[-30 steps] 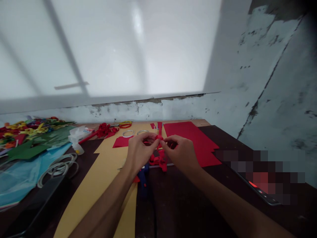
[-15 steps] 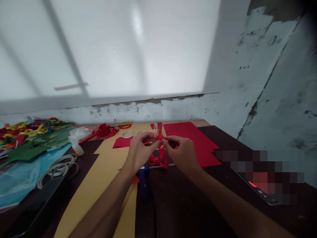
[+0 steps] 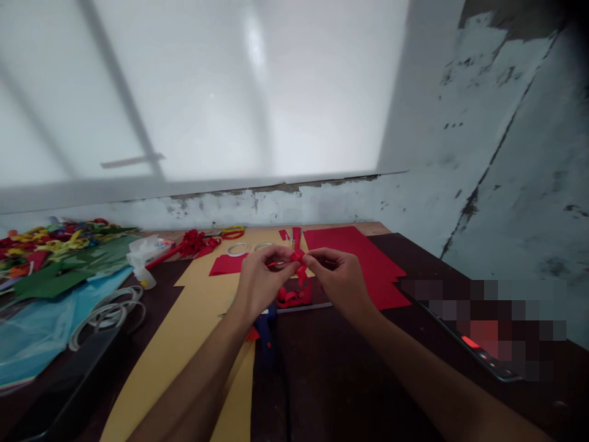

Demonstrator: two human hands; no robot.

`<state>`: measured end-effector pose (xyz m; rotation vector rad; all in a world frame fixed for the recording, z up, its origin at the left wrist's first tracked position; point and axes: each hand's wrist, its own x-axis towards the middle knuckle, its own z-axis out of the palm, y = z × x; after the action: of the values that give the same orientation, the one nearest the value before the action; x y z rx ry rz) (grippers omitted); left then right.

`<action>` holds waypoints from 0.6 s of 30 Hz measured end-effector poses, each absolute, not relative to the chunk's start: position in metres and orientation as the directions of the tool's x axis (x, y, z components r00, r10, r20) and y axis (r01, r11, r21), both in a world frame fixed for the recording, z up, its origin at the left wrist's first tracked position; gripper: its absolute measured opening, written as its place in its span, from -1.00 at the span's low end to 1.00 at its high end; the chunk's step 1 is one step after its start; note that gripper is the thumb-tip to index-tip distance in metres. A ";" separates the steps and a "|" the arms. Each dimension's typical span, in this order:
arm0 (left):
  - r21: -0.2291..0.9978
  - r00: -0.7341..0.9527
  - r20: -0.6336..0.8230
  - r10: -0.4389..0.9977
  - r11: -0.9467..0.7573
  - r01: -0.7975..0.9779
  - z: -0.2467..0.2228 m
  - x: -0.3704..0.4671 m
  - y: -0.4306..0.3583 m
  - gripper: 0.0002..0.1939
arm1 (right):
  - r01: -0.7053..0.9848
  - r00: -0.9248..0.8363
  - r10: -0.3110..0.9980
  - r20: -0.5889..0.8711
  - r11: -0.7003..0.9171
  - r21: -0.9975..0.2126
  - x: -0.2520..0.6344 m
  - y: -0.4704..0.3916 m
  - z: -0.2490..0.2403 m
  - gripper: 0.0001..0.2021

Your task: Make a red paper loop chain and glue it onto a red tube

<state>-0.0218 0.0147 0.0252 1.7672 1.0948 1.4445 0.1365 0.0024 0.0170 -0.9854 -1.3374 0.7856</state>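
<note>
A small curled red paper strip (image 3: pixel 298 258) is pinched between my two hands in the middle of the head view. My left hand (image 3: pixel 263 273) grips its left side between thumb and fingers. From the right, my right hand (image 3: pixel 339 275) closes thumb and forefinger on its edge. A loose end hangs below the fingertips. Beneath the hands lie more red paper curls (image 3: pixel 293 298) on the dark table. Below my left wrist rests a blue glue gun (image 3: pixel 265 339), partly covered by that hand.
Red sheets (image 3: pixel 363 258) and yellow paper (image 3: pixel 179 331) spread over the table (image 3: pixel 331 368). Silver rings (image 3: pixel 238 249), scissors (image 3: pixel 233 232) and a red paper flower (image 3: pixel 192 242) lie behind. At left are a coiled cable (image 3: pixel 105 316), a black case (image 3: pixel 69 387) and a white bottle (image 3: pixel 143 270). A phone (image 3: pixel 494 365) lies right.
The red strip has turned in my fingers, and its hanging loop has become shorter. My right hand has shifted slightly; my left hand stays in place.
</note>
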 end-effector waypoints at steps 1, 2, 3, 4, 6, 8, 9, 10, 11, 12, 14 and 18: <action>0.849 0.068 0.479 0.875 -0.482 0.216 0.025 -0.022 0.015 -0.78 | 0.077 0.106 0.905 0.413 0.407 -0.910 0.137 0.002 0.018 -0.81; 0.849 0.065 0.482 0.874 -0.484 0.211 0.025 -0.021 0.015 -0.78 | 0.073 0.111 0.903 0.414 0.408 -0.910 0.138 0.002 0.018 -0.81; 0.849 0.061 0.484 0.873 -0.486 0.210 0.025 -0.021 0.015 -0.78 | 0.068 0.115 0.902 0.415 0.410 -0.910 0.138 0.002 0.019 -0.81; 0.847 0.057 0.486 0.872 -0.486 0.216 0.024 -0.021 0.015 -0.78 | 0.063 0.114 0.903 0.415 0.410 -0.910 0.139 0.002 0.020 -0.81; 0.841 0.052 0.484 0.874 -0.480 0.250 0.024 -0.021 0.015 -0.78 | 0.048 0.106 0.905 0.413 0.410 -0.911 0.141 0.002 0.022 -0.80; 0.836 0.056 0.476 0.878 -0.471 0.282 0.024 -0.022 0.014 -0.77 | 0.034 0.095 0.904 0.417 0.415 -0.909 0.143 0.002 0.023 -0.80; 0.835 0.058 0.472 0.880 -0.467 0.291 0.024 -0.022 0.014 -0.77 | 0.028 0.086 0.900 0.427 0.426 -0.904 0.144 0.002 0.024 -0.81; 0.834 0.060 0.470 0.881 -0.465 0.296 0.025 -0.022 0.013 -0.77 | 0.020 0.077 0.893 0.444 0.443 -0.896 0.144 0.002 0.025 -0.82; 0.833 0.063 0.469 0.881 -0.465 0.299 0.026 -0.022 0.012 -0.77 | 0.004 0.064 0.884 0.462 0.463 -0.886 0.144 0.002 0.025 -0.83; 0.831 0.067 0.468 0.881 -0.464 0.307 0.027 -0.021 0.011 -0.77 | -0.022 0.042 0.878 0.476 0.477 -0.878 0.144 0.002 0.025 -0.85; 0.824 0.079 0.460 0.885 -0.458 0.333 0.029 -0.020 0.009 -0.78 | -0.103 -0.015 0.883 0.469 0.466 -0.879 0.142 0.002 0.025 -0.86; 0.786 0.076 0.457 0.886 -0.442 0.432 0.030 -0.021 0.009 -0.83 | -0.328 -0.138 0.938 0.317 0.259 -0.908 0.142 0.002 0.029 -0.87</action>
<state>-0.0210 0.0091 0.0298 1.9107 1.3012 1.3381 0.1424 0.0024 0.0294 -0.6692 -1.2343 1.2492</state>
